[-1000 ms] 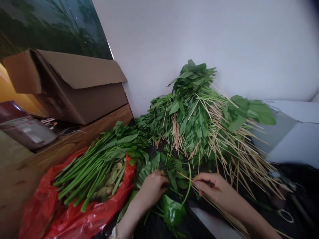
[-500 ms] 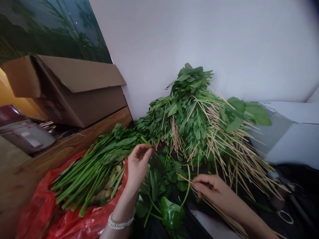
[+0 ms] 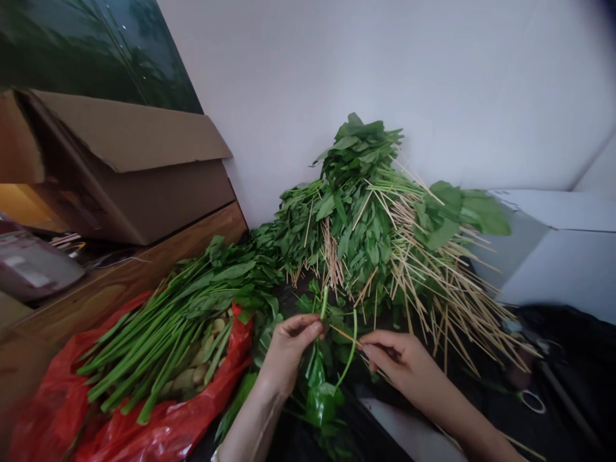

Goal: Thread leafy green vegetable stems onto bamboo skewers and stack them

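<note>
While a red bag (image 3: 192, 420) held pale lumps (image 3: 185, 380) and long green stalks (image 3: 144, 343), the left hand (image 3: 283, 353) pinched a bright green stem (image 3: 325, 301) near a slim skewer (image 3: 342, 333), which the right hand (image 3: 407, 364) gripped.

The person's left hand (image 3: 290, 350) pinches a green stem (image 3: 325, 303) beside the tip of a thin wooden skewer (image 3: 342, 333) held in the right hand (image 3: 403, 359). Left of them, leafy greens (image 3: 158, 346) lie over a red plastic bag (image 3: 190, 420); a cardboard box (image 3: 139, 186) stands behind.
</note>
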{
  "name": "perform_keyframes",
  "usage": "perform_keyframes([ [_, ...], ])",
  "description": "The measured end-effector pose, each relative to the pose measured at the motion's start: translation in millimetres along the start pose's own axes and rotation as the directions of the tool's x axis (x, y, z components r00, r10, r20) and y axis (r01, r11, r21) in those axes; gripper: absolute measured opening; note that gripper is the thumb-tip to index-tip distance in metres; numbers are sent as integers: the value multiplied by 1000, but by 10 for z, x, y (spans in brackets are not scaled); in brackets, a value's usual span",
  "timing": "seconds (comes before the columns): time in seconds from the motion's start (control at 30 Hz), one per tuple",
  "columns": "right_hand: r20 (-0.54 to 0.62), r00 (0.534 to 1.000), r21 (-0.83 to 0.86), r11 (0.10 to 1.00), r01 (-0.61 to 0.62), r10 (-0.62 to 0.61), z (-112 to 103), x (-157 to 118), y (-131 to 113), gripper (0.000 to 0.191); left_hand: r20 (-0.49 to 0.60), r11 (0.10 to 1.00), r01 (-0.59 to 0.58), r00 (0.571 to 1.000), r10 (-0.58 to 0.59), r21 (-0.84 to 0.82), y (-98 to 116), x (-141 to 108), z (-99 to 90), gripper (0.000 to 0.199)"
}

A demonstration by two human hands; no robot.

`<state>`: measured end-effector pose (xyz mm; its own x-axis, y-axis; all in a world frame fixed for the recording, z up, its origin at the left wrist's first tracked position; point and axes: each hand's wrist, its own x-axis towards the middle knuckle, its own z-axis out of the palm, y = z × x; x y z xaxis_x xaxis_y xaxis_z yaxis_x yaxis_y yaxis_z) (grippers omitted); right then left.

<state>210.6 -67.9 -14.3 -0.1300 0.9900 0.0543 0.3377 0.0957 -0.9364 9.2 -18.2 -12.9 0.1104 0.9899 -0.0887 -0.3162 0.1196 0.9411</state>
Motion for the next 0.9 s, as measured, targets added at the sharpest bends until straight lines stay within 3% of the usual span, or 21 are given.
perform_keyframes([
  [0.27, -16, 999, -27, 999, 37, -38, 28, -37, -47, 25, 11, 988, -49, 999, 48, 148, 46, -19, 30, 22],
  [0.9, -30, 997, -81, 994, 73, -76, 23, -36, -74, 26, -17, 979, -30, 999, 35, 203, 62, -36, 32, 24],
])
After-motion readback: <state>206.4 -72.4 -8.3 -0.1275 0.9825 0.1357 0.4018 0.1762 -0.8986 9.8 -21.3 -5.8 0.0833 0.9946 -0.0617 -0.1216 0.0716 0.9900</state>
